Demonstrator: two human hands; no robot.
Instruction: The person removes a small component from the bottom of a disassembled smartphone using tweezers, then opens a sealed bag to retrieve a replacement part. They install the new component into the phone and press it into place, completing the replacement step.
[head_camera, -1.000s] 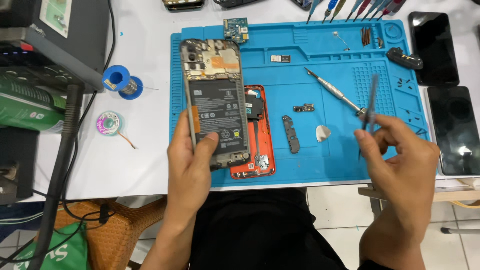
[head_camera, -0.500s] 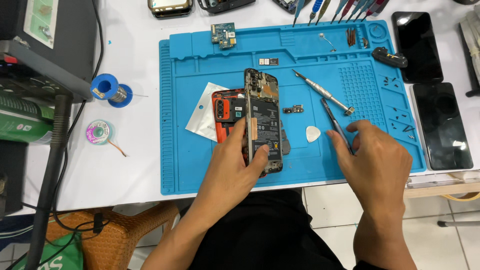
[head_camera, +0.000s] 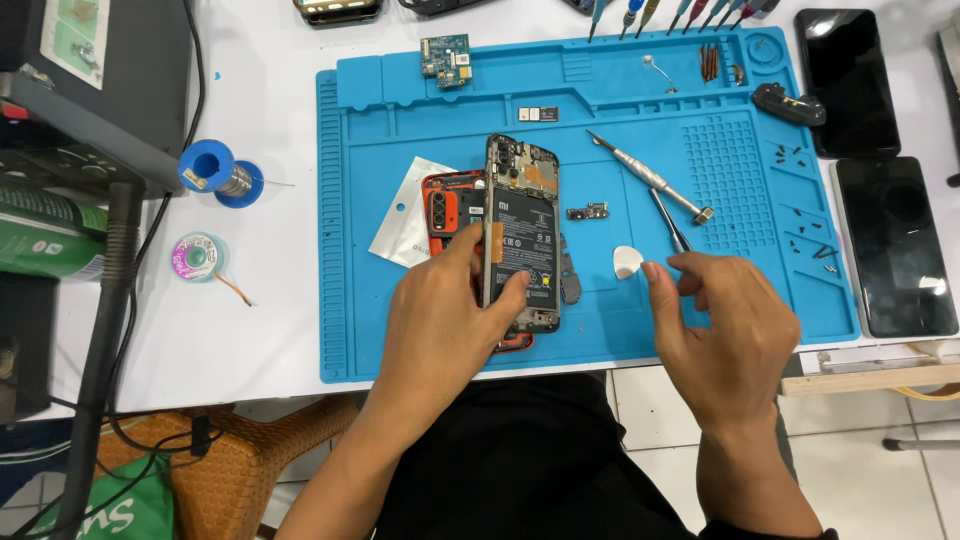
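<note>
My left hand (head_camera: 440, 320) grips an opened phone (head_camera: 522, 235) with its battery and boards bare. The phone stands tilted on its long edge over an orange back cover (head_camera: 450, 205) on the blue repair mat (head_camera: 700, 310). My right hand (head_camera: 725, 335) hovers low over the mat with thumb and forefinger slightly apart. Its forefinger rests at the near end of thin tweezers (head_camera: 668, 218), which lie flat on the mat. A white triangular pick (head_camera: 627, 262) lies just left of its thumb.
A screwdriver (head_camera: 650, 178), a small connector board (head_camera: 587, 211), a green circuit board (head_camera: 446, 58) and loose screws (head_camera: 812, 240) lie on the mat. Two dark phones (head_camera: 895, 245) sit at the right. Solder spools (head_camera: 210, 170) and cables are at the left.
My left hand brought the phone from the mat's left part to the middle and turned it on edge. My right hand lowered the tweezers onto the mat.
</note>
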